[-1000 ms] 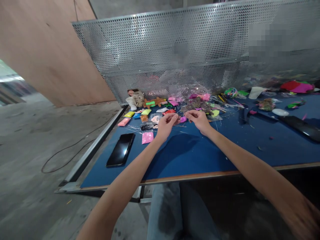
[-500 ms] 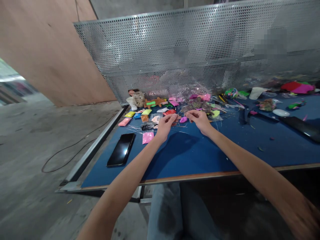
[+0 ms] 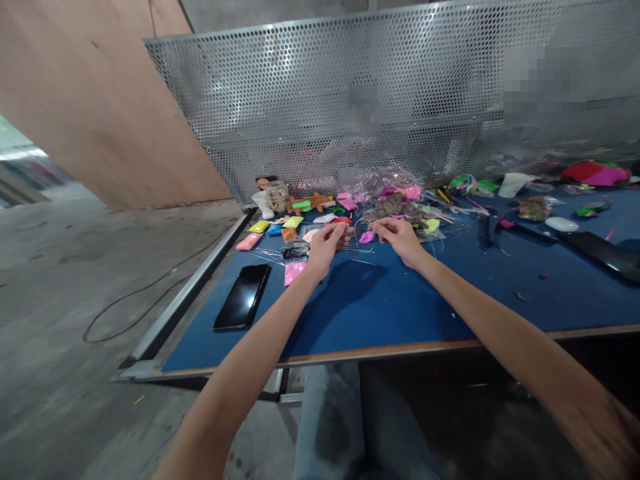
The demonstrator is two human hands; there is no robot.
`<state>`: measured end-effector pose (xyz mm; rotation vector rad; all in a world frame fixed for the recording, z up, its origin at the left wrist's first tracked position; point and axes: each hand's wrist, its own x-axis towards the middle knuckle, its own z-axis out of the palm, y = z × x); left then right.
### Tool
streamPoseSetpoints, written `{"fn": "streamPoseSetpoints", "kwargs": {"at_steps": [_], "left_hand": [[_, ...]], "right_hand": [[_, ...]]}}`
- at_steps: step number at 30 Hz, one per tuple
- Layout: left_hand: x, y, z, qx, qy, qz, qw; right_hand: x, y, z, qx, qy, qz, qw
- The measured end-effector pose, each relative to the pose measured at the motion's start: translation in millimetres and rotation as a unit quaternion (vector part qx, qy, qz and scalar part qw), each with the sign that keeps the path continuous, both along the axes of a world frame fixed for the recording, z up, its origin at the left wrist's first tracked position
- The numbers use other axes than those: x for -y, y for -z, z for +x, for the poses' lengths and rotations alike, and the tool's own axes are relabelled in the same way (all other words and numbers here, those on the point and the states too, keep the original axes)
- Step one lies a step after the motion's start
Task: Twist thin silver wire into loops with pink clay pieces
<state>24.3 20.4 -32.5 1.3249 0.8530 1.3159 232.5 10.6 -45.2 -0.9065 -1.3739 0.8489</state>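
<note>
Over the blue table, my left hand (image 3: pixel 326 245) is closed in a pinch, with a thin pale wire (image 3: pixel 357 233) at its fingertips. My right hand (image 3: pixel 399 239) pinches too, a short way to the right, and the curved wire runs across the gap towards it. Its exact ends are too fine to follow. Between the hands, a small purple lump of clay (image 3: pixel 367 237) lies on the table. Straight wires (image 3: pixel 357 260) are spread under and beside my left hand. A pink clay packet (image 3: pixel 294 272) lies just left of my left wrist.
A black phone (image 3: pixel 243 297) lies at the left of the blue table (image 3: pixel 380 313). Colourful clay packets (image 3: pixel 259 227) and a heap of plastic bags (image 3: pixel 387 180) line the back, before a perforated metal screen (image 3: pixel 300 100). Another dark phone-like slab (image 3: pixel 600 253) rests at the right.
My left hand has shifted slightly left and its fingers have turned a little, with the curved wire now showing between the hands. My right hand stays almost in place.
</note>
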Motion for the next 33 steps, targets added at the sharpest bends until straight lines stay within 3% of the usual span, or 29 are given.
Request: {"fn": "streamPoseSetpoints", "kwargs": {"at_steps": [3,9,14,23,33], "left_hand": [[-3.8,-1.8,-5.3,0.002,-0.008,0.002,1.0],[-14.5,-7.3,-21.8,-0.008,-0.081,0.05,0.995],[-24.8,-9.5,-35.9,0.005,-0.138,0.042,0.99],[-35.0,-11.2,-50.6,0.018,-0.173,0.042,0.984],[-46.3,-22.5,-81.0,0.061,-0.228,0.02,0.971]], "right_hand": [[-1.5,0.7,2.6,-0.001,0.007,-0.009,1.0],[-7.3,1.5,11.7,-0.02,0.034,-0.013,0.999],[-16.1,1.8,25.0,-0.116,0.044,-0.025,0.992],[-21.1,-10.6,55.6,-0.23,0.048,-0.038,0.971],[-28.9,-11.2,87.3,-0.178,0.15,-0.015,0.973]]}}
